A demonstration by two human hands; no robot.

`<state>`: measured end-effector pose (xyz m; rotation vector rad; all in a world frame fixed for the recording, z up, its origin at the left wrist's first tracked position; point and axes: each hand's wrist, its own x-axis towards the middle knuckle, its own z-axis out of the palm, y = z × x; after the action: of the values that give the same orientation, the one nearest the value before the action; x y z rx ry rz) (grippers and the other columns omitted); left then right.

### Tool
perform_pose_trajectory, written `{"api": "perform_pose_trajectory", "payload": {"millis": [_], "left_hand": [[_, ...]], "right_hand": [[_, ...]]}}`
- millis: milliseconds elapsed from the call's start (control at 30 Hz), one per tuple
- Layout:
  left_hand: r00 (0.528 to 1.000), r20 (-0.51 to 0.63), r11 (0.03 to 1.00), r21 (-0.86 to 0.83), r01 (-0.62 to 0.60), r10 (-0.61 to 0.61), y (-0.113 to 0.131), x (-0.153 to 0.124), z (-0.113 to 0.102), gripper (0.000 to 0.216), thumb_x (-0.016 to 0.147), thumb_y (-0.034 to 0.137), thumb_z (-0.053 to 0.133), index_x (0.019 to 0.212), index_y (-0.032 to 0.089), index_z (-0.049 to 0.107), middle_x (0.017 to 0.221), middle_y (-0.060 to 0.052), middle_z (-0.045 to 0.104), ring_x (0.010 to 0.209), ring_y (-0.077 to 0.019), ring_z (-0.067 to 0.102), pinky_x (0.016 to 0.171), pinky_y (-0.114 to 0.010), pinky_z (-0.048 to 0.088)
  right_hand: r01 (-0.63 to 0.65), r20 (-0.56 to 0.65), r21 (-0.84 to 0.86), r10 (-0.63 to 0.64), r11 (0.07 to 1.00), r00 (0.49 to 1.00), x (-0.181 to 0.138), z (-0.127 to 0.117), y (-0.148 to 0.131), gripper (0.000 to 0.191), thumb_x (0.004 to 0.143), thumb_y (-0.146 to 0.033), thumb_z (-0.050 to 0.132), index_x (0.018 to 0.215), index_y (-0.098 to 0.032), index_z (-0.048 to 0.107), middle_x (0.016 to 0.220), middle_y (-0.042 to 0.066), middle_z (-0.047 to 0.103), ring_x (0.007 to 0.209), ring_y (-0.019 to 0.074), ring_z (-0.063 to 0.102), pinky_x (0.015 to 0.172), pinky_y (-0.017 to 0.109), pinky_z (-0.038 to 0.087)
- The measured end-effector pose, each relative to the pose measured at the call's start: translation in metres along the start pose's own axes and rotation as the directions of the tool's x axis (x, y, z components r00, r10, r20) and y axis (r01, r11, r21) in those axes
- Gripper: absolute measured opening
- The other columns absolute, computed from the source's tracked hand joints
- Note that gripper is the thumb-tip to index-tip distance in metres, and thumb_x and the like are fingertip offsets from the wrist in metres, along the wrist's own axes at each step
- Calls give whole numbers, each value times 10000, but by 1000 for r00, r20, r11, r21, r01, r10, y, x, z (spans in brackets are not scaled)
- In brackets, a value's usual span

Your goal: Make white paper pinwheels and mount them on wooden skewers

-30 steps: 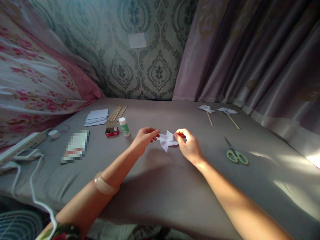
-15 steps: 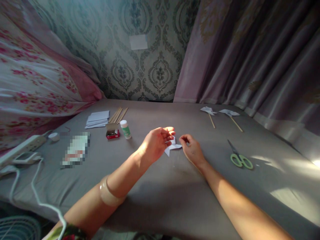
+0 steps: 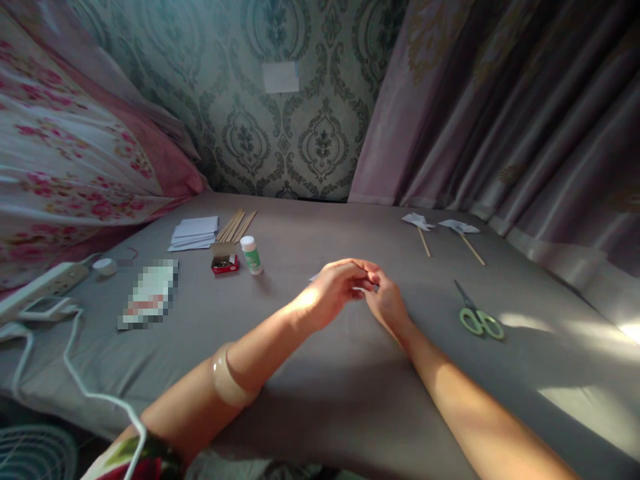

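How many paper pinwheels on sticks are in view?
2: one pinwheel on the right beyond the scissors, a second pinwheel to its right. The left hand may hide another.

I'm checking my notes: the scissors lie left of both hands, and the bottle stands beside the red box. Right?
Not quite: the head view shows the scissors to the right of the left hand and the right hand. The bottle does stand beside the red box.

A grey sheet (image 3: pixel 325 230) carries papers (image 3: pixel 195 231), sticks (image 3: pixel 236 227), pinwheels (image 3: pixel 417 221), scissors (image 3: pixel 469 313).
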<state>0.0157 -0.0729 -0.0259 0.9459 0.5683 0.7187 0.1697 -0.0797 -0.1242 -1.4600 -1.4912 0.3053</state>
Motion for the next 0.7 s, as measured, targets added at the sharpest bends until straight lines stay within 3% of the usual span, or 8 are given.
{"api": "perform_pose_trajectory", "payload": {"millis": [67, 100, 133, 200, 300, 367, 533, 700], "left_hand": [[944, -241, 918, 377, -122, 224, -2, 17, -26, 175, 658, 165, 587, 808, 147, 673, 788, -50, 652, 742, -154, 555, 683, -254, 402], [902, -294, 838, 532, -119, 315, -2, 25, -40, 175, 674, 159, 578, 819, 149, 676, 795, -54, 655, 772, -166, 562, 704, -261, 408], [866, -339, 760, 646, -70, 367, -3, 32, -54, 173, 688, 157, 572, 826, 149, 676, 794, -59, 656, 784, -178, 566, 714, -272, 411], [843, -383, 616, 784, 80, 378, -3, 40, -75, 173, 708, 173, 580, 843, 159, 686, 811, -70, 667, 817, -205, 574, 742, -301, 415], [846, -390, 433, 875, 217, 365, -5, 40, -87, 112, 726, 226, 631, 810, 192, 698, 889, -85, 692, 936, -253, 568, 849, -366, 390], [860, -370, 369, 899, 237, 351, -6, 38, -84, 89, 720, 272, 669, 761, 199, 700, 886, -92, 696, 980, -284, 553, 895, -409, 359], [893, -324, 375, 906, 197, 314, -12, 39, -76, 180, 683, 377, 727, 683, 199, 699, 809, -97, 684, 984, -311, 553, 904, -414, 338], [920, -296, 327, 923, 205, 259, -13, 41, -76, 257, 658, 416, 743, 783, 193, 726, 824, -94, 697, 936, -309, 582, 884, -411, 339]], "right_hand": [[-55, -16, 12, 55, 998, 998, 2, 0, -3, 224, 825, -377, 479, 830, -191, 602, 780, 69, 682, 720, 203, 620, 691, 327, 471], [-72, -21, 20, 72, 997, 997, 3, 0, -4, 228, 821, -389, 486, 818, -192, 599, 778, 70, 680, 727, 206, 621, 705, 334, 472], [-80, -22, 27, 80, 996, 997, 3, 0, -5, 226, 816, -394, 492, 810, -194, 596, 776, 69, 679, 731, 207, 621, 714, 338, 472], [-72, -24, 38, 73, 997, 997, 3, 0, -5, 220, 812, -393, 497, 803, -197, 595, 767, 67, 677, 725, 206, 621, 717, 338, 471], [-46, -27, 44, 48, 998, 999, 3, 0, -5, 212, 816, -386, 499, 795, -198, 596, 767, 63, 677, 720, 198, 618, 712, 326, 469], [-30, -29, 35, 31, 999, 999, 3, 0, -6, 203, 818, -376, 502, 791, -200, 599, 765, 58, 677, 713, 192, 615, 712, 320, 469], [-25, -27, 36, 26, 999, 999, 4, -1, -8, 193, 820, -365, 500, 782, -203, 597, 762, 50, 676, 706, 185, 614, 714, 314, 472], [-42, -14, 48, 42, 998, 999, 3, -1, -9, 195, 820, -371, 497, 792, -202, 589, 762, 52, 676, 714, 190, 622, 722, 319, 468]]}}
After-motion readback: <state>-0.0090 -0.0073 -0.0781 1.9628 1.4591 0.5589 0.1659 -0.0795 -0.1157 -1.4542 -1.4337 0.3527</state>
